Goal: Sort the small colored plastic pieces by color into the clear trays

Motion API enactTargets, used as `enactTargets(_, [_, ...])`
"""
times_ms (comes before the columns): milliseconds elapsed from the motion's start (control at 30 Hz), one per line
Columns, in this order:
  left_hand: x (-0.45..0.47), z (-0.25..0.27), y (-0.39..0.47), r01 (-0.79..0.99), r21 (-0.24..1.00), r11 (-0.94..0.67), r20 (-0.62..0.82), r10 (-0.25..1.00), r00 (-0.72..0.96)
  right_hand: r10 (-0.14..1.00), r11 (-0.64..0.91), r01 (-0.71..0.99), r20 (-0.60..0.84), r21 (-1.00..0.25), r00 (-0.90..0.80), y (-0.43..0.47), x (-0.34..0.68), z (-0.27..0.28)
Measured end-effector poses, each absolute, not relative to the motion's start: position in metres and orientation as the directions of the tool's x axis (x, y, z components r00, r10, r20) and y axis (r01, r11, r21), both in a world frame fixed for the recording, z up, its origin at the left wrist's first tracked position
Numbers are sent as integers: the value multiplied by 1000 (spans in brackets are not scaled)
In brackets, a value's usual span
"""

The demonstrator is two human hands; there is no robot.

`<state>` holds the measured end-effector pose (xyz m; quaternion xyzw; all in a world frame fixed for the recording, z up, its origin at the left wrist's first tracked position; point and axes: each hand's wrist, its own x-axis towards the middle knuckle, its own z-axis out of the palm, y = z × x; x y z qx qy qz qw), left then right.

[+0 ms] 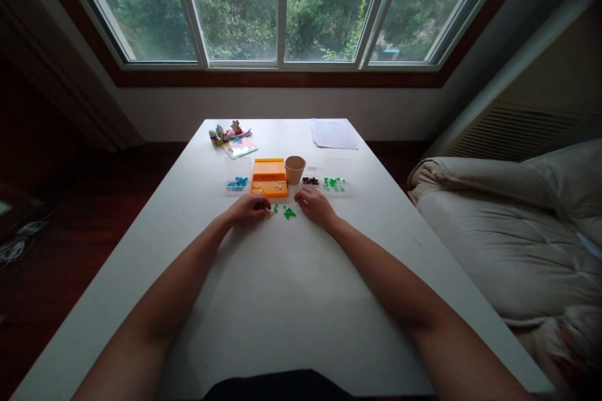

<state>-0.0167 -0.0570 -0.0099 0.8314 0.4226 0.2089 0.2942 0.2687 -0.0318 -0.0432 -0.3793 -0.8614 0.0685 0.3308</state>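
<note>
My left hand (249,208) rests on the white table with its fingers curled together, beside a few small yellow pieces (270,215). Whatever its fingertips hold, if anything, is too small to make out. Across from it, my right hand (316,205) has its thumb and fingers drawn together, and what lies between them cannot be made out. Small green pieces (289,213) lie loose on the table between the two hands. Just beyond is an open orange box (269,169) with small pale pieces in its near half. A brown paper cup (295,169) stands against its right side.
Clear trays hold blue pieces (237,183) on the left, and dark brown pieces (310,181) and more green pieces (333,183) on the right. Small figures (228,133) and a colourful card (241,148) lie back left; paper sheets (333,134) back right. A sofa (480,232) flanks the table.
</note>
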Motion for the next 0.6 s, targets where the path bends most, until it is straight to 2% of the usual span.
enactTargets(167, [-12,-8,-60,610,623,-489,101,824,557,773,612,605,547,-510,-321,-26,281,-40])
enactTargets(267, [-10,-8,-61,618,602,-505,123,824,553,793,565,617,567,-547,-223,-22,290,-35])
enactTargets(433, [-7,-7,-63,643,576,-504,127,833,539,754,490,676,657,-551,-11,-13,305,-29])
enactTargets(600, [-6,-7,-65,649,576,-497,139,842,522,738,418,682,663,-600,130,-2,323,-30])
